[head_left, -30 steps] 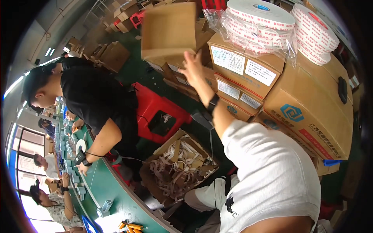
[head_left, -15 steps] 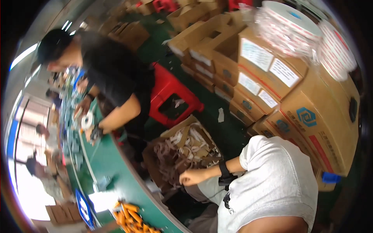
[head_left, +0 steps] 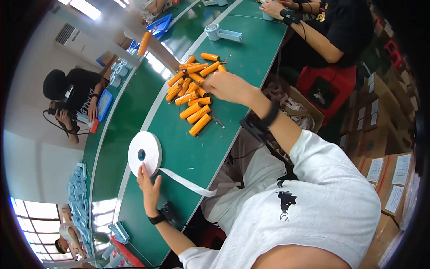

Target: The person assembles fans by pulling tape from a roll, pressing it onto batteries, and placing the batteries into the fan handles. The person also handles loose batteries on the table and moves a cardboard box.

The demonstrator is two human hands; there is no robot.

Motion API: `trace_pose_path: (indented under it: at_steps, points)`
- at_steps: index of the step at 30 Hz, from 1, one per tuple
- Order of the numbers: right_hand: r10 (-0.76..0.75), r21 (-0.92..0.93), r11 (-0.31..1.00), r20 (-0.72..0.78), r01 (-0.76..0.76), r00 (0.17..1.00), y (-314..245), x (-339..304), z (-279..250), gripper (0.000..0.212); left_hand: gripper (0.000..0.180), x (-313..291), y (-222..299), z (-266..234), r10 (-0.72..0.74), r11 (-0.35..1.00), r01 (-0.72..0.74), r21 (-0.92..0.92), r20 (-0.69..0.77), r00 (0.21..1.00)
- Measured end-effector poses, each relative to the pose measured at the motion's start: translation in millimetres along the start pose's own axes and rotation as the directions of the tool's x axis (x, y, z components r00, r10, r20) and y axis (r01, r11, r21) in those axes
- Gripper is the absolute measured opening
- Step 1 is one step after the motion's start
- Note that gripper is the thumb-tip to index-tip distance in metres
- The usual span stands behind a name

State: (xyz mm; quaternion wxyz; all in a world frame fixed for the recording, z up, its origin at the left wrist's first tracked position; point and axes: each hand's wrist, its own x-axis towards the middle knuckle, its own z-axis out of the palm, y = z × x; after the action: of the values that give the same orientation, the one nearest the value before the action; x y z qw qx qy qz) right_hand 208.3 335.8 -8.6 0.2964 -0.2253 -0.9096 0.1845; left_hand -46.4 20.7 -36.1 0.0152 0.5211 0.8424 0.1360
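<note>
A pile of orange cylindrical batteries (head_left: 192, 98) with short wire leads lies on the green table. My right hand (head_left: 233, 87) is over the pile's near edge, fingers curled down and closed around one of the batteries; the fingertips are partly hidden. Closer to me, a large roll of white tape (head_left: 150, 148) lies flat, its loose strip (head_left: 188, 181) trailing to the table's edge. Fingers stretched and thumb apart, my left hand (head_left: 148, 186) touches the roll's lower rim and grips nothing.
A pale blue handheld fan body (head_left: 224, 33) lies beyond the batteries. Scraps fill a carton (head_left: 309, 107) beside the table, near a red stool (head_left: 329, 89). Co-workers sit beyond and across the table. Blue parts (head_left: 78, 201) lie heaped at the left; cartons (head_left: 389, 179) stand at the right.
The view has swung from the scrap carton and stacked boxes to the table. My right hand has moved from beside the carton to the batteries; my left hand now shows at the tape roll.
</note>
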Motion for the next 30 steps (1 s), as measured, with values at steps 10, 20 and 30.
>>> trace_pose_path:
  at_steps: [10, 20, 30]
  points:
    - [-0.472, -0.192, 0.807, 0.358, 0.558, 0.806, -57.8, 59.4, 60.2, 0.016, 0.065, 37.2, -8.7, -14.7, 0.107, 0.994, -0.106, 0.022, -0.017, 0.994]
    - [-0.715, -0.292, 0.679, -0.055, 0.673, 0.697, -107.6, 44.4, 77.3, 0.024, 0.065, -1.7, -16.7, -4.8, -0.060, 0.988, 0.088, 0.127, -0.208, 0.976]
    - [0.162, -0.084, 0.986, 0.252, -0.145, 0.954, -136.0, -2.1, 113.7, 0.039, 0.071, -14.1, 0.8, -6.2, -0.211, 0.974, 0.223, -0.032, -0.471, 0.856]
